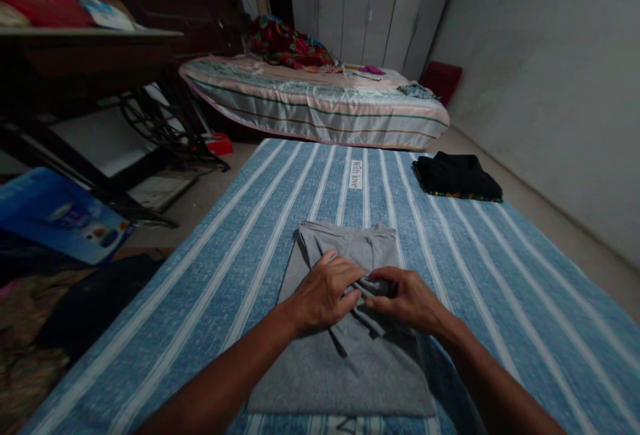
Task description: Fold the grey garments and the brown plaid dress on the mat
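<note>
A grey garment [345, 375] lies folded into a flat rectangle on the blue-and-white striped bed cover [260, 235]. Over its middle, my left hand [327, 291] has its fingers curled and pinches some bunched grey cloth. My right hand [407, 298] meets it from the other side, thumb and forefinger closed on the same gathered cloth, which looks like a tie or strap. Narrow loose ends hang below the fingers onto the garment. Part of the pinched cloth is hidden behind the fingers.
A stack of folded dark clothes [457, 176] rests at the far right of the cover. Beyond it stands another bed [320, 111] with a bright red blanket [295, 48]. At left are a treadle sewing table [90, 61] and a blue box [65, 215].
</note>
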Tool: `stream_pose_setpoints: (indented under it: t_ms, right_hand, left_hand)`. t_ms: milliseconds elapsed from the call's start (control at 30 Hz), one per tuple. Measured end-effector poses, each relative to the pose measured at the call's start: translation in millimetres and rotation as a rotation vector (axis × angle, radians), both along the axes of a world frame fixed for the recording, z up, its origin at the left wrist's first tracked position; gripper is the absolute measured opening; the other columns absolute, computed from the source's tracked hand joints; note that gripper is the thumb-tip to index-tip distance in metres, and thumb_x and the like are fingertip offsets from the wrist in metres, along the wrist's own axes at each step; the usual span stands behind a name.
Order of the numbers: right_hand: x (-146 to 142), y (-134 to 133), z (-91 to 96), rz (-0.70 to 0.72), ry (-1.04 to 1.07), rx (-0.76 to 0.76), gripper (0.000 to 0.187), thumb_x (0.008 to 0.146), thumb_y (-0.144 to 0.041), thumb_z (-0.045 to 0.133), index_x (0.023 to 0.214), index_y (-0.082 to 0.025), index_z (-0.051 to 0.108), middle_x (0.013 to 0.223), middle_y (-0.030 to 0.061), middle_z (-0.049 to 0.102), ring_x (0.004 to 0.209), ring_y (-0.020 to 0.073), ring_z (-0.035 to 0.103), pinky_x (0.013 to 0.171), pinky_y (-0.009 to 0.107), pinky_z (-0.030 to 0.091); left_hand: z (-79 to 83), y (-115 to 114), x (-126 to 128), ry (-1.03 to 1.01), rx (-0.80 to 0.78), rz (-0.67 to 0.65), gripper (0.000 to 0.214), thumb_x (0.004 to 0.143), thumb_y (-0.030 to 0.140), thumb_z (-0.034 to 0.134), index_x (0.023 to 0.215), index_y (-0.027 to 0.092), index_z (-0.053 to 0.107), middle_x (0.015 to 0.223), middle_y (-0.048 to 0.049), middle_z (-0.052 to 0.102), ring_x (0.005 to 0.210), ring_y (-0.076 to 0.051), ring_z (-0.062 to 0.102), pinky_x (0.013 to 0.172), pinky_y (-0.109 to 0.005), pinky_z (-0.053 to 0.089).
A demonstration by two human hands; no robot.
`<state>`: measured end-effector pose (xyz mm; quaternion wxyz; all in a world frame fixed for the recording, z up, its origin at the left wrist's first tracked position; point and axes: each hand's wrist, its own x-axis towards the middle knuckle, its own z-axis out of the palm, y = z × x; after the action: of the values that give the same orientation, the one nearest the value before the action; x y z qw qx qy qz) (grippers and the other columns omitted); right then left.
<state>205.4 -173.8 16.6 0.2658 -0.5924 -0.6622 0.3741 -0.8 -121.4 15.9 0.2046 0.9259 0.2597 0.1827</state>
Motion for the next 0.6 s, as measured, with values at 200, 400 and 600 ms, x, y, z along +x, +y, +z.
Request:
stream_pose_setpoints:
  t_ms: [200, 400, 600]
  right_hand:
    - [9.3, 12.3, -23.3, -0.217, 0.029, -0.025, 0.016, 0.076, -0.029, 0.055, 0.083, -0.018, 0.065, 0.058, -0.0037, 0.055, 0.053, 0.0116, 0.049, 0.051, 0.023, 0.033]
    - [9.7, 9.6, -22.0, -0.274, -0.004, -0.036, 0.023, 0.074, -0.033, 0.058, 0.090, -0.018, 0.066, 0.057, -0.0042, 0.053, 0.052, 0.0118, 0.048, 0.050, 0.023, 0.032]
    - [4.4, 15.9, -8.7, -0.249, -0.174, -0.147, 0.034, 0.082, -0.049, 0.056, 0.077, -0.018, 0.068, 0.056, 0.0011, 0.059, 0.056, 0.0155, 0.056, 0.053, 0.025, 0.033]
  left_hand:
    - [-3.5, 18.5, -3.0, -0.107, 0.188, 0.080, 0.021, 0.086, 0.015, 0.054, 0.106, 0.017, 0.058, 0.103, -0.0091, 0.067, 0.101, -0.024, 0.060, 0.094, -0.041, 0.043]
    - [-9.8, 11.6, -6.1, -0.139, 0.257, 0.137, 0.015, 0.088, 0.013, 0.049, 0.097, 0.018, 0.060, 0.093, -0.0083, 0.065, 0.089, -0.022, 0.060, 0.082, -0.036, 0.049]
    - [-5.5, 20.0, -4.7, -0.042, 0.221, 0.144, 0.018, 0.089, 0.011, 0.045, 0.093, 0.019, 0.061, 0.091, -0.0069, 0.064, 0.092, -0.020, 0.060, 0.084, -0.033, 0.047]
